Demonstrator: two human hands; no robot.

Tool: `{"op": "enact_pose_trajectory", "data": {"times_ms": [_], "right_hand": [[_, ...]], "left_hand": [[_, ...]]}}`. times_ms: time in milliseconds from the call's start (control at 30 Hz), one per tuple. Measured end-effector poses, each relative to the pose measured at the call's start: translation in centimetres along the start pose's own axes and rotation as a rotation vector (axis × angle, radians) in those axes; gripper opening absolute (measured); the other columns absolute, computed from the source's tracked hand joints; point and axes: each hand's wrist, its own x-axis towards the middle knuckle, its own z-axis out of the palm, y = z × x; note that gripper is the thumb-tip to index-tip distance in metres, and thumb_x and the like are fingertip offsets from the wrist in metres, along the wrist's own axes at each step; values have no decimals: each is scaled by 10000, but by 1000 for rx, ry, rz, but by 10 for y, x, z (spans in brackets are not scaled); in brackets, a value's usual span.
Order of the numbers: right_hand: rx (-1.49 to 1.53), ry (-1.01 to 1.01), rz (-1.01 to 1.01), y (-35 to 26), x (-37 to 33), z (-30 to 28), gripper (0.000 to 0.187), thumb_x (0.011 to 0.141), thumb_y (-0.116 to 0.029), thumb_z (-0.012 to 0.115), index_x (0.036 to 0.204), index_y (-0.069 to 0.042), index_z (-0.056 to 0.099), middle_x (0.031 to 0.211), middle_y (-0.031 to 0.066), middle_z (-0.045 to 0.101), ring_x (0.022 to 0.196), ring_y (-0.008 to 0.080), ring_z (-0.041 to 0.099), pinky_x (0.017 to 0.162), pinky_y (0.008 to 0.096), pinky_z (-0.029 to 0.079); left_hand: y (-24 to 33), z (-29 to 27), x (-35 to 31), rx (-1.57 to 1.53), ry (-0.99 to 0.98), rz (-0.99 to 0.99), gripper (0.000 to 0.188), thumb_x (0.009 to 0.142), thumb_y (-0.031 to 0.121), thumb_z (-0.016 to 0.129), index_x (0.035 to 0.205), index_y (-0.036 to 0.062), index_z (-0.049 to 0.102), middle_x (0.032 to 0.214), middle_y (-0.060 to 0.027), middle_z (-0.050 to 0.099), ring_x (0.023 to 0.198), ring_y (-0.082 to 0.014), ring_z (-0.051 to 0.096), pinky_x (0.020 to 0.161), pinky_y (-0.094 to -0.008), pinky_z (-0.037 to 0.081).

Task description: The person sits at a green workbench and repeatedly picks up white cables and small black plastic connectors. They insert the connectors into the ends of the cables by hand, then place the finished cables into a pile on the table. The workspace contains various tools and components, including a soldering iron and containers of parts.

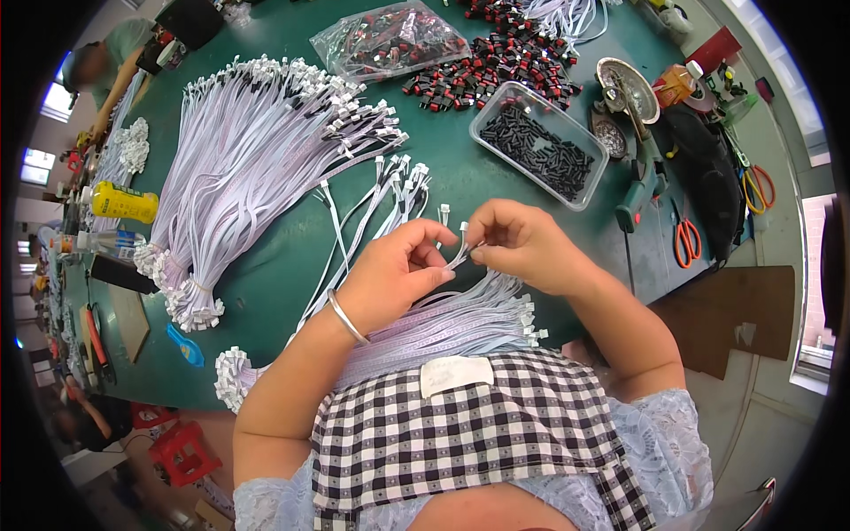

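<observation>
Close to my body, my left hand (398,270) pinches a thin white cable between thumb and fingers. The cable's small white connector (463,228) points up between my two hands. My right hand (527,246) is closed, its thumb and fingertips pressed together on the same cable just beside the connector. Any smaller part inside that pinch is hidden. Beneath both hands lies a bundle of white flat cables (443,320), with white connectors at both ends. Several loose cables (354,221) with dark sections near their connectors stretch across the green table left of my hands.
A large fanned bundle of white cables (239,168) lies at left. Ahead are a clear tub (598,166) of short black tubes, a pile of red-and-black parts (496,75) and a plastic bag (390,40) of them. A glue gun (645,181) and orange-handled scissors (687,242) lie right.
</observation>
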Motion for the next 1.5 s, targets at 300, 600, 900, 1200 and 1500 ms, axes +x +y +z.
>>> {"op": "enact_pose_trajectory", "data": {"times_ms": [300, 600, 900, 1200, 1500], "right_hand": [[-156, 7, -73, -5, 16, 1, 330, 741, 9, 634, 1048, -15, 517, 844, 71, 577, 770, 119, 567, 719, 257, 465], [-1686, 220, -105, -40, 22, -93, 171, 725, -169, 669, 872, -85, 644, 878, 64, 629, 916, 278, 581, 778, 384, 450], [-1504, 87, -99, -13, 28, -117, 188, 706, -186, 676, 825, -54, 614, 838, 108, 610, 850, 310, 581, 725, 401, 456], [-1517, 243, -57, -22, 30, -110, 237, 745, -285, 677, 757, -71, 573, 792, 95, 607, 810, 300, 585, 690, 403, 460], [-1689, 205, -89, -33, 32, -105, 257, 756, -310, 677, 830, -73, 614, 837, 75, 635, 842, 286, 619, 695, 391, 505]], "left_hand": [[9, 2, 0, 299, 240, 164, 269, 742, 7, 672, 986, 40, 565, 752, -46, 612, 641, -97, 575, 593, -234, 460], [-15, -12, 19, 804, 343, 359, 83, 739, 64, 662, 798, 52, 605, 752, -72, 561, 642, -226, 559, 590, -328, 449], [1, 22, 15, 1139, 180, 382, 149, 765, 225, 676, 812, 93, 624, 771, -59, 560, 716, -255, 586, 606, -359, 472], [19, 10, 15, 340, 26, 44, 179, 799, 37, 599, 977, 19, 607, 819, -30, 588, 727, -110, 572, 677, -254, 476], [23, -1, 12, -238, -12, -2, 140, 834, 45, 608, 960, -5, 569, 878, -20, 583, 758, -80, 549, 737, -239, 477]]}}
